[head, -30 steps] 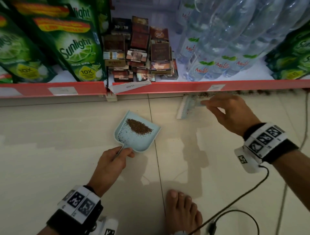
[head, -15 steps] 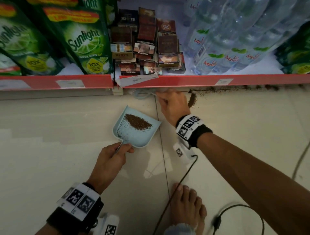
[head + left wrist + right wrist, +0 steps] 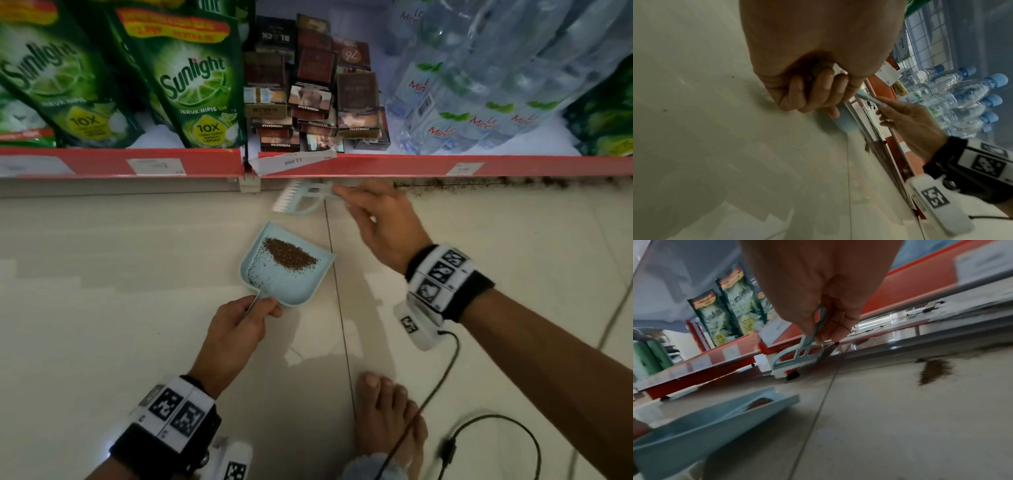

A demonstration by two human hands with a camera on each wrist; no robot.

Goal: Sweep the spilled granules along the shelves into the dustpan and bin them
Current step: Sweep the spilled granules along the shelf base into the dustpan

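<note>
A light blue dustpan [image 3: 291, 284] lies on the tiled floor with a heap of brown granules [image 3: 289, 255] in it. My left hand [image 3: 260, 305] grips its short handle at the near end; its fingers [image 3: 813, 92] curl round the handle. My right hand [image 3: 342, 195] pinches the handle of a small blue brush [image 3: 301, 200], whose white bristles sit just beyond the pan's far edge, under the shelf lip. More spilled granules [image 3: 479, 181] line the shelf base to the right. A small swept pile [image 3: 935, 369] lies right of the brush [image 3: 797, 360].
The red-edged bottom shelf [image 3: 376, 164] overhangs the floor and carries green Sunlight pouches [image 3: 195, 85], cigarette packs [image 3: 308, 96] and water bottles [image 3: 479, 102]. A loose price tag [image 3: 294, 161] hangs off the edge. My bare foot [image 3: 383, 411] and a black cable [image 3: 445, 370] lie near.
My right hand carried the brush leftward along the shelf base, from right of the pan to just beyond it, dragging some granules along. The left hand and dustpan stayed put.
</note>
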